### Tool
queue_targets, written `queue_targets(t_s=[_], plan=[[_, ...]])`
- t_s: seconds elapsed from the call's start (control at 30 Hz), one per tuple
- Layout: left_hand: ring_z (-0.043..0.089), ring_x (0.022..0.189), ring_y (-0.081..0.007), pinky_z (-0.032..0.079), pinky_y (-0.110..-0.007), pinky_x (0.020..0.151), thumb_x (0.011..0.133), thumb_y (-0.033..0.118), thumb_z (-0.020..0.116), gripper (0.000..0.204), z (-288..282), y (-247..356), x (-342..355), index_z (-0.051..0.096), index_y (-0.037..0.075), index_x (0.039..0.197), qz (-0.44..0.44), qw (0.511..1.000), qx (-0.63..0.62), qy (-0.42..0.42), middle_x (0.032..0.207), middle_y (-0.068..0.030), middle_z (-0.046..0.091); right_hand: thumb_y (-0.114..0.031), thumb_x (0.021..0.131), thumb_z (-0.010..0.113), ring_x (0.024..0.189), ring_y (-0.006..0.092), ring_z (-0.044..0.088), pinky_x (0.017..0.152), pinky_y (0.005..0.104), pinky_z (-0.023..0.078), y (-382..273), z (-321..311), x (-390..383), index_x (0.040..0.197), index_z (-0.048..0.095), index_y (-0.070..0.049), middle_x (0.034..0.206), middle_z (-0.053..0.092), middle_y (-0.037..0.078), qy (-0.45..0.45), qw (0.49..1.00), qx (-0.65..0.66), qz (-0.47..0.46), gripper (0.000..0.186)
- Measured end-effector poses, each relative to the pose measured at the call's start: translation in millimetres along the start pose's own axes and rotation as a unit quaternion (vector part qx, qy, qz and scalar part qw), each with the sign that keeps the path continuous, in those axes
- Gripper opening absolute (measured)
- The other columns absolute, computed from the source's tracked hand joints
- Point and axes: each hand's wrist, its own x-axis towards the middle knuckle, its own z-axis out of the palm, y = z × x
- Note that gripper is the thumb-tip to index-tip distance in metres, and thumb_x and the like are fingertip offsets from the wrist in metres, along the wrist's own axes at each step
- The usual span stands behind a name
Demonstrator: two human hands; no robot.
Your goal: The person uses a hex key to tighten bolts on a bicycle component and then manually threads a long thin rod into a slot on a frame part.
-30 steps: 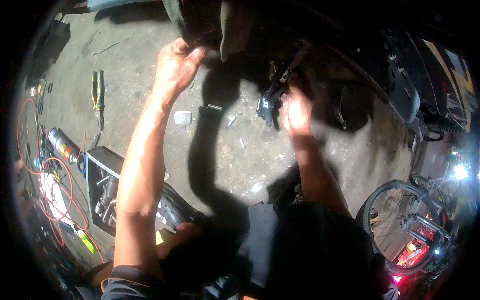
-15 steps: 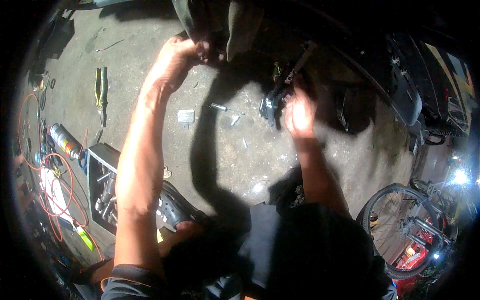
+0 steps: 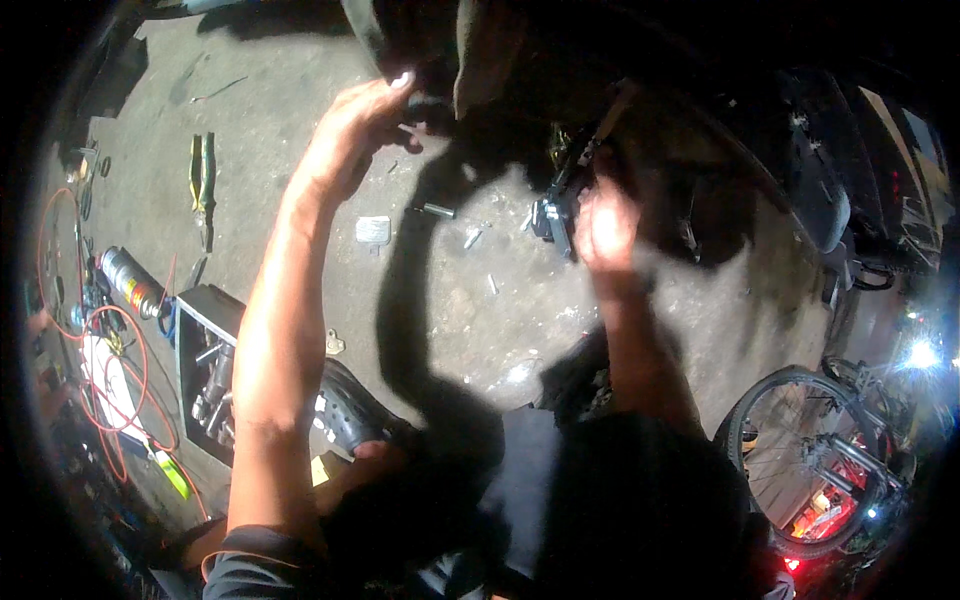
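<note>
My left hand (image 3: 365, 120) is raised at the lower edge of a hanging grey-green cloth (image 3: 395, 30), fingers curled round something in shadow that I cannot make out. My right hand (image 3: 607, 215) grips a black metal mechanism (image 3: 555, 225) with a long bar, partly hidden by fingers and shadow. On the concrete floor between my arms lie a flat silver piece (image 3: 373, 228), a small metal cylinder (image 3: 439, 210) and several smaller bits. Pliers with yellow-green handles (image 3: 205, 180) lie left of my left hand.
Left: a spray can (image 3: 133, 282), open metal toolbox (image 3: 185, 365), orange hose (image 3: 141, 368) and clutter. Below my arms: my black clog (image 3: 349, 405). A large dark object (image 3: 820, 170) borders the upper right; a bicycle wheel (image 3: 745, 410) and bright light (image 3: 922, 353) are at lower right.
My left hand has shifted slightly, more of its fingers now showing below the cloth. My right hand and the mechanism have moved a little rightward and down.
</note>
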Motion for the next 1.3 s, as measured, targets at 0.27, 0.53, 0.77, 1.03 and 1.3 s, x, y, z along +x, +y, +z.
queue_targets(t_s=[0.27, 0.53, 0.77, 1.03, 1.3], plan=[[0.061, 0.088, -0.0239, 0.045, -0.034, 0.084, 0.079, 0.017, 0.066, 0.028, -6.0, -9.3, 14.2, 0.062, 0.000, 0.101, 0.070, 0.976, 0.198, 0.054, 0.096, -0.0147, 0.065, -0.017, 0.088, 0.058, 0.085, 0.0145, 0.057, 0.072, 0.0264, 0.046, -2.5, 1.6, -2.1, 0.113, 0.055, -0.008, 0.100, 0.060, 0.003, -0.015, 1.000, 0.012, 0.007, 0.026], [0.062, 0.073, -0.0191, 0.048, -0.032, 0.062, 0.082, 0.024, 0.065, 0.026, 21.3, -3.6, -1.9, 0.063, 0.005, 0.100, 0.180, 0.906, 0.349, 0.155, 0.083, -0.0046, 0.066, -0.013, 0.088, 0.057, 0.088, 0.0152, 0.057, 0.077, 0.0273, 0.046, 1.9, -0.1, 0.2, 0.115, 0.054, -0.007, 0.101, 0.060, 0.003, 0.021, 1.000, 0.007, 0.005, 0.028], [0.062, 0.061, -0.0199, 0.051, -0.034, 0.056, 0.091, 0.022, 0.050, 0.023, 20.9, 15.6, -1.0, 0.054, -0.001, 0.093, -0.039, 0.989, -0.081, 0.120, 0.071, -0.0091, 0.060, -0.009, 0.087, 0.057, 0.088, 0.0139, 0.056, 0.077, 0.0267, 0.045, -8.0, 10.0, -5.7, 0.116, 0.054, -0.007, 0.102, 0.060, 0.003, 0.011, 0.999, -0.019, -0.033, 0.029], [0.059, 0.072, -0.0186, 0.050, -0.034, 0.072, 0.077, 0.009, 0.053, 0.026, -3.0, -0.5, 1.0, 0.053, -0.002, 0.100, 0.011, 0.999, -0.052, 0.001, 0.080, -0.0078, 0.060, -0.009, 0.087, 0.057, 0.093, 0.0134, 0.055, 0.080, 0.0271, 0.044, -8.4, 10.7, -6.8, 0.118, 0.052, -0.006, 0.106, 0.058, 0.003, 0.029, 0.999, 0.000, 0.015, 0.032], [0.060, 0.078, -0.0165, 0.046, -0.031, 0.076, 0.072, 0.009, 0.057, 0.021, -2.3, -1.1, 18.1, 0.063, -0.002, 0.089, -0.036, 0.986, 0.158, -0.032, 0.085, -0.0127, 0.065, -0.008, 0.087, 0.057, 0.093, 0.0143, 0.054, 0.081, 0.0290, 0.044, -8.4, 3.0, -3.3, 0.120, 0.051, -0.006, 0.107, 0.058, 0.003, 0.027, 0.999, -0.018, -0.038, 0.034]])
